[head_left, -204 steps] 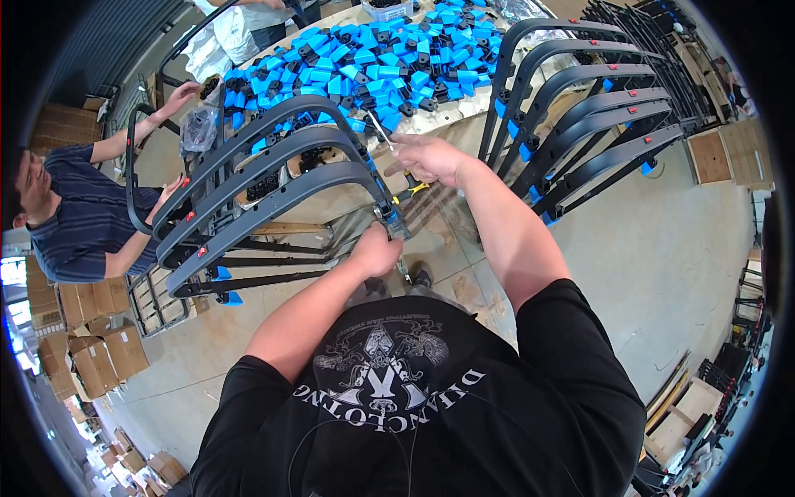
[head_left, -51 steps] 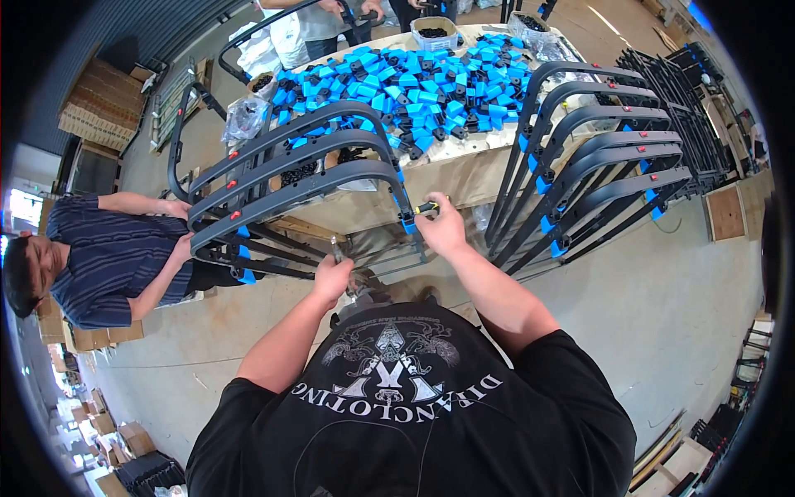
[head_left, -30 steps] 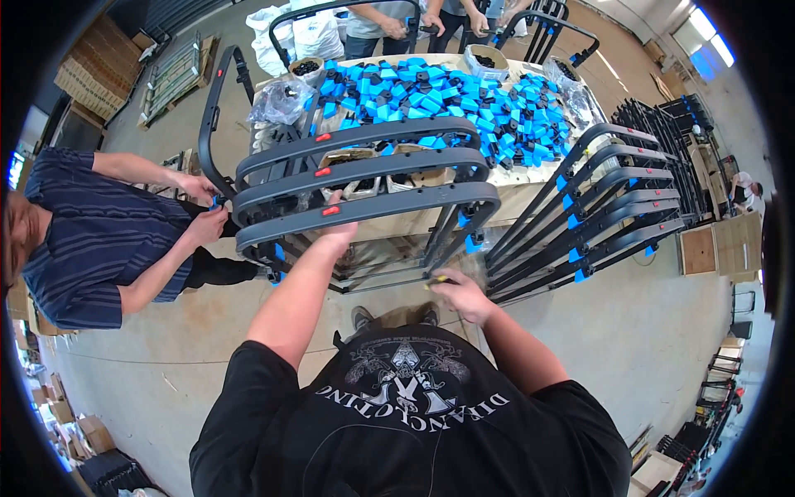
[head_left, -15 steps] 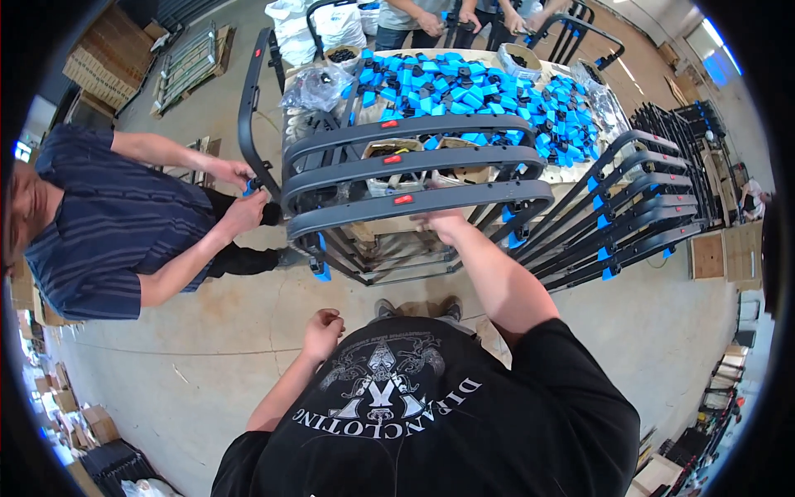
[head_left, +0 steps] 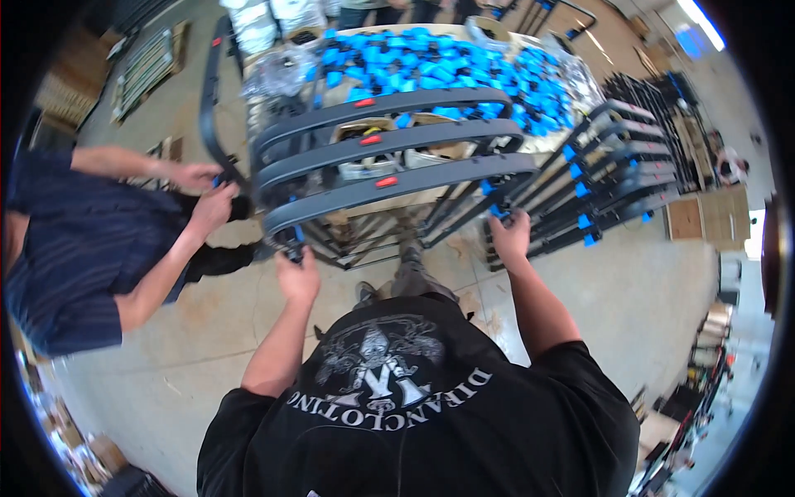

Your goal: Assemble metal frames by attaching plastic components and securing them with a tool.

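The nearest of several dark, U-shaped tubular frames stands before me, a red label on its top bar. My left hand is closed on this frame's left leg, at a black joint piece below the bend. On the opposite side my right hand is wrapped around the right leg, by a blue-and-black fitting. Its fingers partly cover the joint. Two similar frames stand close behind the nearest one. One of my feet is forward, by the lower part of the frames.
Blue plastic pieces are heaped on the table behind, with tubs of small dark parts and a clear plastic bag. More frames lean at the right. A co-worker at the left handles another upright frame.
My left hand has risen from beside my body to the frame's left leg. My right hand has moved from the top bar to the right leg. One foot has come forward.
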Tool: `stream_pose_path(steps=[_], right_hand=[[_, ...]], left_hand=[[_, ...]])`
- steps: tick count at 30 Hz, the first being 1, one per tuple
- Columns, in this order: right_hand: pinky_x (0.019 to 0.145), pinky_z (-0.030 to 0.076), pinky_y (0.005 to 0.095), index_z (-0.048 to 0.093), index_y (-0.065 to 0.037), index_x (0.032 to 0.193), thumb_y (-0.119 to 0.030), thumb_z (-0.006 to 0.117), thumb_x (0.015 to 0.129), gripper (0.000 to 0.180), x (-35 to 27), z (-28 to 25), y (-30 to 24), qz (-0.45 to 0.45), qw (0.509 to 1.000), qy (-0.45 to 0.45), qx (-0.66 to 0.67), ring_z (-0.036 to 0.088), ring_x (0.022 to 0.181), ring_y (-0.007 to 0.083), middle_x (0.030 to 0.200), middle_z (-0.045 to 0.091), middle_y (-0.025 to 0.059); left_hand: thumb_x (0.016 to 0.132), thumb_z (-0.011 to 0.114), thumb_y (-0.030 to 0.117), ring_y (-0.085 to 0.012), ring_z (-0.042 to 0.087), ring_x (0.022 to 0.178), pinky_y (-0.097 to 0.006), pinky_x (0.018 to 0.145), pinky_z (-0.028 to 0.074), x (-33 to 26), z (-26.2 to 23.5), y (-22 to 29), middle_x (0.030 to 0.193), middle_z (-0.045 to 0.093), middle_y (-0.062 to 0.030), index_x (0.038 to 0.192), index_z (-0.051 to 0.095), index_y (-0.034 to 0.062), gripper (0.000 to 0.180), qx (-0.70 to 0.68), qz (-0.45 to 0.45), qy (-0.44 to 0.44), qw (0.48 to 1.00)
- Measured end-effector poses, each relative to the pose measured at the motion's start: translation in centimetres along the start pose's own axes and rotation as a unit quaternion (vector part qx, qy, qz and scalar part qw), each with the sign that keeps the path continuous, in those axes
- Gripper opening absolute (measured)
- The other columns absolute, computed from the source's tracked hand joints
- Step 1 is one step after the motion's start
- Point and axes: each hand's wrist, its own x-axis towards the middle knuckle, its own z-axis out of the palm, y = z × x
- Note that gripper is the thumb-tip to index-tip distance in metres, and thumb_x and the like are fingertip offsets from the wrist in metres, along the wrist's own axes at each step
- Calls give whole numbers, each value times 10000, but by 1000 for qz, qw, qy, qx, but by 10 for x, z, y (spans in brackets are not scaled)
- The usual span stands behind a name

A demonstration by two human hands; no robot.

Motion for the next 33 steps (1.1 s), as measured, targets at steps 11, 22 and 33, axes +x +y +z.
stream_pose_path(steps=[11,22,33], right_hand=[[901,548,436,734,16,1083,-433,681,815,526,66,-50,-44,7,885,-371,-281,704,1024,362,1061,718,253],[917,548,437,748,57,966,-423,617,798,525,75,-58,-46,-32,878,-399,-263,687,1050,402,1076,702,288],[862,544,489,675,7,1107,-443,708,823,534,48,-21,-1,-40,968,-211,-131,690,958,427,972,713,274]], left_hand=[[804,771,260,-345,721,799,-436,738,554,14,-8,23,892,714,-217,967,628,-44,374,78,5,-63,995],[741,723,146,-271,679,561,-407,455,564,55,-42,48,698,667,-160,732,646,-58,218,115,-233,-376,889],[779,759,282,-193,664,667,-345,626,521,8,-42,45,820,697,-129,1231,540,-27,590,46,-112,-145,982]])
